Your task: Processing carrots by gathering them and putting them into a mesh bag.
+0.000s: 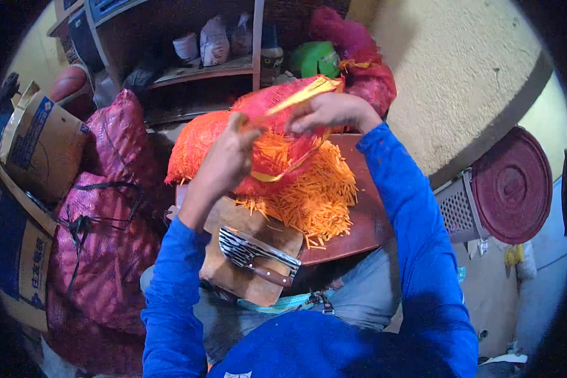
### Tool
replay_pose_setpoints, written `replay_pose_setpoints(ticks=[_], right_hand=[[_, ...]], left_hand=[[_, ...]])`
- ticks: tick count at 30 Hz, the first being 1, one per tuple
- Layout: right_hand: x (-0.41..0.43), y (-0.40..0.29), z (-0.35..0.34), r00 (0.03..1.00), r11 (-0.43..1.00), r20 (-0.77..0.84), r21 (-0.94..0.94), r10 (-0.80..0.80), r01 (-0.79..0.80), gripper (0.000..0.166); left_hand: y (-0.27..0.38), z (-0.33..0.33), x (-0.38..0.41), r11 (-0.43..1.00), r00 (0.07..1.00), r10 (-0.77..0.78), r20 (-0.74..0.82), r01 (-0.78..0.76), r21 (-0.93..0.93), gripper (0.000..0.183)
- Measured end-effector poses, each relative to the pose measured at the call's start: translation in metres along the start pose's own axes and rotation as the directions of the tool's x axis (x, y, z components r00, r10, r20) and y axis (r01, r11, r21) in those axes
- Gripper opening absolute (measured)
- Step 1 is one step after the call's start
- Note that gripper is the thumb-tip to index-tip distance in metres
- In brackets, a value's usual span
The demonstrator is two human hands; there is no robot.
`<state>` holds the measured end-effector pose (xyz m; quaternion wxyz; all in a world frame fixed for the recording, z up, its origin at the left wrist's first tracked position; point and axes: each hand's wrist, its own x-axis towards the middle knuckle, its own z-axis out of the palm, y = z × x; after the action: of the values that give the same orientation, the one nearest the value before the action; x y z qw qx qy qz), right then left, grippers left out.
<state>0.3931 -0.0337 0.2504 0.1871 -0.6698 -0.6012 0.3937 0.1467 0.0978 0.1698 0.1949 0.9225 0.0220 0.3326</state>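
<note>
A red mesh bag [196,141] with a yellow-edged mouth lies tilted towards me on the table, with orange carrot strips inside it. More carrot strips [319,198] are heaped loose on the table below its mouth. My left hand [231,153], slightly blurred, grips the mesh at the mouth's left side. At the upper right, the fingers of my right hand [328,113] are on the bag's yellow-edged rim; they partly hide it. Nearer to me, a cleaver [260,255] with a patterned blade and brown handle rests on a wooden cutting board [217,264].
The reddish-brown table [368,227] stands close against my knees. Large purple mesh sacks [104,264] and cardboard boxes [38,141] crowd the left. Behind are a shelf [203,73] and a green bag [315,59]. A textured wall [458,71] and a dark red round lid [512,186] are right.
</note>
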Motion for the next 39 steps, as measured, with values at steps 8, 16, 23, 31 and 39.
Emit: replay_pose_setpoints(ticks=[8, 16, 23, 31, 39], right_hand=[[-0.100, 0.113, 0.046, 0.875, 0.888, -0.475, 0.437, 0.091, 0.145, 0.043], [0.004, 0.247, 0.095, 0.765, 0.986, -0.644, -0.135, -0.012, -0.098, 0.092], [0.002, 0.288, 0.113, 0.742, 0.927, -0.670, -0.284, -0.009, -0.245, 0.080], [-0.033, 0.206, 0.167, 0.725, 0.900, -0.651, -0.148, 0.223, -0.409, 0.071], [-0.057, 0.218, 0.147, 0.579, 0.722, -0.774, 0.552, 0.257, 0.418, 0.043]], left_hand=[[0.006, -0.029, 0.041, 0.946, 0.967, -0.215, 0.134, 0.240, -0.218, 0.079], [0.010, -0.040, 0.057, 0.953, 0.950, -0.117, 0.289, 0.189, -0.237, 0.070], [0.025, -0.032, 0.067, 0.750, 0.974, -0.169, 0.150, 0.225, -0.622, 0.061], [0.009, -0.035, 0.058, 0.628, 0.949, -0.291, 0.118, 0.283, -0.725, 0.067], [0.009, -0.030, 0.061, 0.619, 0.947, -0.242, 0.212, 0.319, -0.718, 0.079]])
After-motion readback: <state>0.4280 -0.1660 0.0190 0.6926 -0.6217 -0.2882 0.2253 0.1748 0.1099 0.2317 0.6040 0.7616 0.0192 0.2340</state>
